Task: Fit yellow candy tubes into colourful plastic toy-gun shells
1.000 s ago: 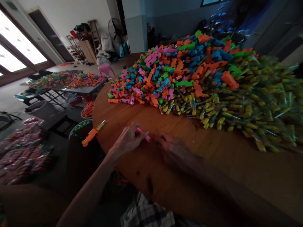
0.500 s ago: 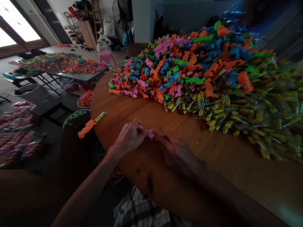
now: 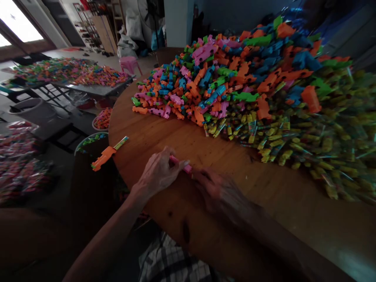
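Observation:
Above the round wooden table [image 3: 164,137], near its front edge, my left hand [image 3: 160,170] is closed on a small pink toy piece [image 3: 187,168]. My right hand [image 3: 213,184] is closed at the right end of that piece; whatever its fingertips pinch is too small and dark to make out. Beyond my hands lies a heap of orange, blue, green and pink toy pieces [image 3: 194,92]. A pile of yellow wrapped sticks [image 3: 282,137] spreads to its right. At the table's left edge an orange toy [image 3: 103,158] with a yellow-green stick attached juts outward.
Left of the table stand a tub with green and blue pieces [image 3: 93,141] and a basin of orange pieces [image 3: 103,118]. Farther back, a second table [image 3: 108,89] bears more toys. Wrapped packs [image 3: 22,160] lie at the far left.
The view has shifted slightly. My right hand's fingers have moved a little closer to the end of the pink piece. My left hand still grips it.

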`<state>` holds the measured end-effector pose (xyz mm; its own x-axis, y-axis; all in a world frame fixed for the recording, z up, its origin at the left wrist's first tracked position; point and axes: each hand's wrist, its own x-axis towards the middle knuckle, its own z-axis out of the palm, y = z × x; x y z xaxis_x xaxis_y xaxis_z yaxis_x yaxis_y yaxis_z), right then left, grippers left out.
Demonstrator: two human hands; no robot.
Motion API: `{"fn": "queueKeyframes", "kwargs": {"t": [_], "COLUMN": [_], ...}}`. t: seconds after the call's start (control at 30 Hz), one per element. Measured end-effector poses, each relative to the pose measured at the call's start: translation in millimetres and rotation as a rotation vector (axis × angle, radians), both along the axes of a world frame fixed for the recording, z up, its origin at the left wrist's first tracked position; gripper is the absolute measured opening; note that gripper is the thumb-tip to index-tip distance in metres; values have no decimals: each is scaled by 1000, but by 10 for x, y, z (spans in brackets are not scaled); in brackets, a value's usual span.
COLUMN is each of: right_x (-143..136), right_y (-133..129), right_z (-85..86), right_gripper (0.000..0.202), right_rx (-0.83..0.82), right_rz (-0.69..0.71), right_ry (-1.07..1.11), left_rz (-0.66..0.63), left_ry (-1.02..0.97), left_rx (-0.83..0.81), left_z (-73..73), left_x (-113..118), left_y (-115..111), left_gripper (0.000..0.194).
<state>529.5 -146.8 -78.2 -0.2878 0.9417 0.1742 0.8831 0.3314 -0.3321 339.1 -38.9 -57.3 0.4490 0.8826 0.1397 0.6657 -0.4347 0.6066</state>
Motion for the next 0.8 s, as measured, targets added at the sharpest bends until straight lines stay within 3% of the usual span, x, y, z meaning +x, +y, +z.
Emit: {"fn": "queueKeyframes", "kwargs": {"t": [0.27,0.53,0.8], "right_x": [41,61,46], "right_y": [6,14,14], "right_z": [158,86,126], "right_gripper": [40,45,47], "right_rx": [-123,-16,-79], "right_rz": [-20,20,6], "right_ry": [-127,-268,-524], "left_rz": [11,38,38], "left_ry": [22,44,34], "left_rx": [27,9,38], "left_z": [0,31,-1], "left_x": [4,35,32], "left_y": [-12,-37,-49], "left_gripper": [39,35,33]}}
